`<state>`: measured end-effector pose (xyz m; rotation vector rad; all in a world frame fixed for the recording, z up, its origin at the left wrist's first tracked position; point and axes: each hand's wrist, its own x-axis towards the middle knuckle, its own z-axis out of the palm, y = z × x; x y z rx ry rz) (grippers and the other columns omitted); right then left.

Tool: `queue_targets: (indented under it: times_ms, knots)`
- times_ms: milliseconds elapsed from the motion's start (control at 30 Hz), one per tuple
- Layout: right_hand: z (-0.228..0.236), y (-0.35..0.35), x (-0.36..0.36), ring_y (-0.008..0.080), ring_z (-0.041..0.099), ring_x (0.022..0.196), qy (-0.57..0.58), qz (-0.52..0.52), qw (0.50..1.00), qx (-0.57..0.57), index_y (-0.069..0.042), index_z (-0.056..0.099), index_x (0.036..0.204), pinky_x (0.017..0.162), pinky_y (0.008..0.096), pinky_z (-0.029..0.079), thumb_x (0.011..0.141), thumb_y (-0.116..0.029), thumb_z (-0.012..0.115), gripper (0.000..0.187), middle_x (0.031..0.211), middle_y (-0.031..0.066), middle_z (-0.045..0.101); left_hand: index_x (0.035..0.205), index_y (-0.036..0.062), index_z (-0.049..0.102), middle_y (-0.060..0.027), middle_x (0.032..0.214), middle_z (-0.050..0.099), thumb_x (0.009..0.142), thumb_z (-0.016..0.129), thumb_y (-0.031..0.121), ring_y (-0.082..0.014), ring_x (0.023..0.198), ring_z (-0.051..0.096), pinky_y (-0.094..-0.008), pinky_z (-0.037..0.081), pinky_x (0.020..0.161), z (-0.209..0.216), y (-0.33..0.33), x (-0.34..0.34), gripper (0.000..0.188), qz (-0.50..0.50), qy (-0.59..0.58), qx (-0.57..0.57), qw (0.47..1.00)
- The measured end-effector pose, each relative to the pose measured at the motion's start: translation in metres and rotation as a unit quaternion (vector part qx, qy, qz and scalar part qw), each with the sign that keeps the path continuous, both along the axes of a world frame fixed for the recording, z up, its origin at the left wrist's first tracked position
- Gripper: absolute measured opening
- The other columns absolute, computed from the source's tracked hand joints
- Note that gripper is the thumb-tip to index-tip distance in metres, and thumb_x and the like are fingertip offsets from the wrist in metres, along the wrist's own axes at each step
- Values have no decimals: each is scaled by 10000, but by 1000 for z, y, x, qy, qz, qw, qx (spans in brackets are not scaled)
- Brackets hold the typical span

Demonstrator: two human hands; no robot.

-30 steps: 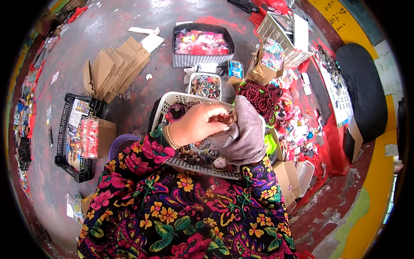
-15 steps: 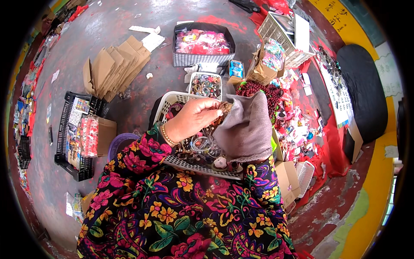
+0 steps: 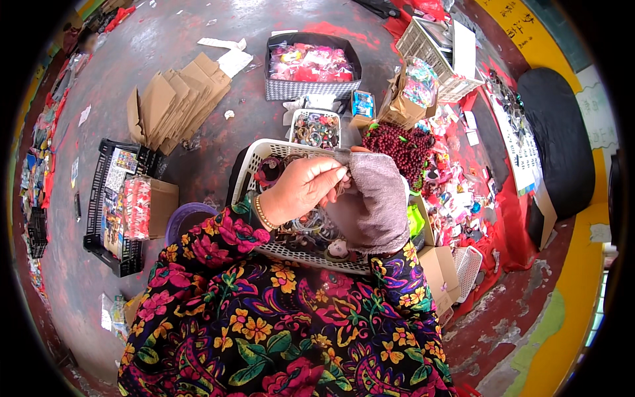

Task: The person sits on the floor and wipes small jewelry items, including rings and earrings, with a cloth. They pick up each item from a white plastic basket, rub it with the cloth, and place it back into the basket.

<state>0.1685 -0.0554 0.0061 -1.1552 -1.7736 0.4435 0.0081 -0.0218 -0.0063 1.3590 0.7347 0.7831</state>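
Note:
My left hand (image 3: 305, 188) is closed in a pinch above the white basket (image 3: 254, 149). Whatever lies between its fingertips is mostly hidden; it touches the edge of a grey cloth (image 3: 380, 192). That cloth drapes over my right hand (image 3: 360, 149), leaving only a fingertip at its top edge showing, bent over the fabric. Below both hands the basket holds a tangle of bangles and hair ties (image 3: 307, 225), with a small pale pink ornament (image 3: 338, 248) near its front edge.
Beyond the basket stand a smaller white basket of trinkets (image 3: 316, 129) and a checked bin of pink packets (image 3: 311, 63). Dark red beads (image 3: 400, 145) lie to the right. At left are flattened cardboard (image 3: 175, 99), a black crate (image 3: 112, 205) and a purple tub (image 3: 188, 218).
The small brown thing in my left fingers is now mostly hidden at the cloth's edge. My right hand has raised and folded the cloth closer to my left fingertips.

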Motion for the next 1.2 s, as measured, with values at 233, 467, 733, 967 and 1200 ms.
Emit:
queue_targets:
  times_ms: [233,467,733,967,1200]
  knots:
    - [1,7,14,287,601,948,30,36,998,-37,-55,633,935,816,361,468,649,18,668,297,952,125,628,889,18,581,5,694,583,960,483,166,-17,552,500,-165,387,468,0,3,-3,191,33,-1,-18,999]
    - [-6,12,16,303,605,959,2,64,998,19,-49,637,969,832,360,471,622,1,682,353,987,133,628,912,34,566,17,709,572,922,535,125,-17,548,476,-171,374,468,1,8,-7,96,16,-106,-198,974]
    - [1,8,14,317,599,912,-87,5,993,80,-38,635,992,790,365,477,594,-9,675,401,976,138,627,924,31,534,23,724,547,893,564,35,-22,585,494,-182,412,507,-8,3,-1,44,-12,-21,-25,999]
    - [-7,9,11,316,590,895,-99,-8,989,109,-47,609,1021,768,374,472,598,-24,689,431,956,131,616,930,20,520,0,747,571,936,518,92,-35,604,533,-188,442,546,-7,4,0,71,45,-68,-39,996]
    - [9,9,10,356,548,791,-231,43,970,63,-65,560,944,693,421,437,566,-147,722,420,843,124,551,945,43,503,-6,746,543,927,515,87,-76,656,538,-231,430,587,-13,4,-1,48,-26,-133,-140,981]
